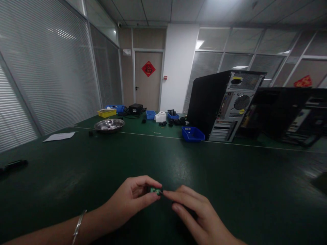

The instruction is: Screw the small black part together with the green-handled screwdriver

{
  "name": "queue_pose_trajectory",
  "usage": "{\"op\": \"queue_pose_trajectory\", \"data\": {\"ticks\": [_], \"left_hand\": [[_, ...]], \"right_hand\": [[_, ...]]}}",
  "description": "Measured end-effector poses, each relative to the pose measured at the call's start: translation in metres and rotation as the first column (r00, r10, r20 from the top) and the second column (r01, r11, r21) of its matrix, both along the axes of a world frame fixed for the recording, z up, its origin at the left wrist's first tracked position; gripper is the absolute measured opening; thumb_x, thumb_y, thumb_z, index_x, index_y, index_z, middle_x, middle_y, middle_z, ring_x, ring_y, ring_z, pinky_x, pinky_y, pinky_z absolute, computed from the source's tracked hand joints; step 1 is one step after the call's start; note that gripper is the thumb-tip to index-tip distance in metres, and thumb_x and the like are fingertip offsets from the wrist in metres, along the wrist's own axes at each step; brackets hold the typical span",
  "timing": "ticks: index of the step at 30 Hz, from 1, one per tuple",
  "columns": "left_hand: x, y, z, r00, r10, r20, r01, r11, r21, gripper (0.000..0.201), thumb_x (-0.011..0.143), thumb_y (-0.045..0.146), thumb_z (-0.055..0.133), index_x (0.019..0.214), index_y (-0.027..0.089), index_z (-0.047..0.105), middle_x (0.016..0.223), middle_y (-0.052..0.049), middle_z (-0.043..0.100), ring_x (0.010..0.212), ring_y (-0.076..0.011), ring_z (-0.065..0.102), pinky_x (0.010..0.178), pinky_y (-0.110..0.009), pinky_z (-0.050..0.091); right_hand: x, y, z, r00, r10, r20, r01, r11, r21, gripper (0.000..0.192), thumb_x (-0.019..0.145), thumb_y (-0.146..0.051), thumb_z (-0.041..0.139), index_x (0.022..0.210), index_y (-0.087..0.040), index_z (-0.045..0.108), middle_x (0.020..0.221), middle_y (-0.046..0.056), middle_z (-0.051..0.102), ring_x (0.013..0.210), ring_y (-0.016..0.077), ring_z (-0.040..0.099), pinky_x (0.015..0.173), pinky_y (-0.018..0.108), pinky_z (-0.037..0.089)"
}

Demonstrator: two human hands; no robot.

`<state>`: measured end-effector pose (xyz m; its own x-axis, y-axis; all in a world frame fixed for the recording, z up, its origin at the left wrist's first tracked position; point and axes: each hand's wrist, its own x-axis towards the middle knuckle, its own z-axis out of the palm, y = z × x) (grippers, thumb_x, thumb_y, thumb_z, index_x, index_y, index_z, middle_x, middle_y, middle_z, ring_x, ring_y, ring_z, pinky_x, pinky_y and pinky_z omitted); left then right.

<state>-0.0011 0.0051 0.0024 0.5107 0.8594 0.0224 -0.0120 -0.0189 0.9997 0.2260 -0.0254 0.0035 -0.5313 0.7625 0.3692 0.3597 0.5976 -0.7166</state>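
My left hand (130,197) pinches a small green circuit part (154,190) between thumb and forefinger, low over the dark green table (76,177). A silver bracelet (78,226) sits on that wrist. My right hand (196,217) comes in from the lower right, and its fingertips touch the right end of the same green part. Most of the part is hidden by my fingers.
A black computer tower (224,105) stands at the back right with a blue bin (192,133) in front of it. More cases (288,115) lie further right. A metal bowl (109,125), white paper (59,136), a yellow tray (106,112) and blue bins (150,114) lie far left.
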Motion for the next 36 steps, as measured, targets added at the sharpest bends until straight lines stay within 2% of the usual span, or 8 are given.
{"op": "queue_pose_trajectory", "data": {"ticks": [6,12,17,28,32,36], "left_hand": [[-0.001,-0.002,0.002,0.992,0.034,-0.118,-0.022,0.994,0.106,0.019,0.080,0.026,0.071,0.098,0.020,0.073,0.097,-0.004,0.072,0.096,-0.0235,0.063,0.087,-0.035,0.046],[0.001,-0.001,0.003,0.998,0.022,-0.051,-0.024,0.999,-0.042,0.023,0.074,0.023,0.075,0.097,0.018,0.074,0.078,-0.001,0.074,0.067,-0.0141,0.060,0.064,-0.025,0.045],[0.001,0.003,-0.004,1.000,0.010,0.015,-0.009,0.996,-0.084,0.027,0.072,0.027,0.076,0.096,0.016,0.075,0.075,-0.004,0.076,0.059,-0.0116,0.059,0.058,-0.023,0.045],[0.000,0.004,-0.004,0.993,-0.029,0.111,0.044,0.990,-0.131,0.028,0.069,0.032,0.081,0.092,0.018,0.077,0.073,-0.004,0.077,0.060,-0.0113,0.061,0.060,-0.022,0.046],[0.001,0.002,-0.001,0.996,0.004,0.091,0.005,0.994,-0.106,0.025,0.069,0.028,0.081,0.092,0.018,0.076,0.074,-0.002,0.075,0.062,-0.0107,0.060,0.061,-0.022,0.044],[0.001,0.001,-0.002,0.995,-0.016,0.098,0.023,0.997,-0.075,0.024,0.070,0.026,0.080,0.093,0.019,0.076,0.076,-0.002,0.074,0.068,-0.0126,0.063,0.063,-0.022,0.044]], "right_hand": [[0.001,0.001,-0.002,1.000,-0.002,-0.012,0.002,1.000,-0.018,0.031,0.096,-0.016,0.050,0.123,-0.024,0.063,0.093,0.007,0.065,0.082,0.0180,0.063,0.071,0.029,0.051],[0.000,-0.001,-0.004,0.999,-0.005,-0.037,0.004,1.000,-0.018,0.031,0.096,-0.016,0.049,0.122,-0.024,0.063,0.094,0.007,0.066,0.083,0.0185,0.064,0.073,0.029,0.051],[-0.001,-0.001,-0.007,0.999,-0.006,-0.044,0.006,1.000,-0.004,0.031,0.095,-0.017,0.049,0.122,-0.023,0.064,0.093,0.009,0.067,0.082,0.0198,0.064,0.072,0.030,0.051],[-0.002,-0.002,-0.006,0.994,0.031,-0.106,-0.031,0.999,0.008,0.033,0.095,-0.015,0.050,0.124,-0.026,0.062,0.093,0.009,0.067,0.080,0.0193,0.064,0.069,0.029,0.051],[-0.001,-0.002,-0.006,0.996,0.041,-0.083,-0.041,0.999,0.003,0.033,0.094,-0.014,0.051,0.123,-0.024,0.063,0.093,0.010,0.066,0.081,0.0195,0.064,0.070,0.030,0.051],[0.000,0.001,-0.007,0.995,0.064,-0.082,-0.060,0.996,0.059,0.034,0.092,-0.014,0.052,0.124,-0.023,0.064,0.090,0.011,0.066,0.078,0.0197,0.064,0.066,0.029,0.050]]}}
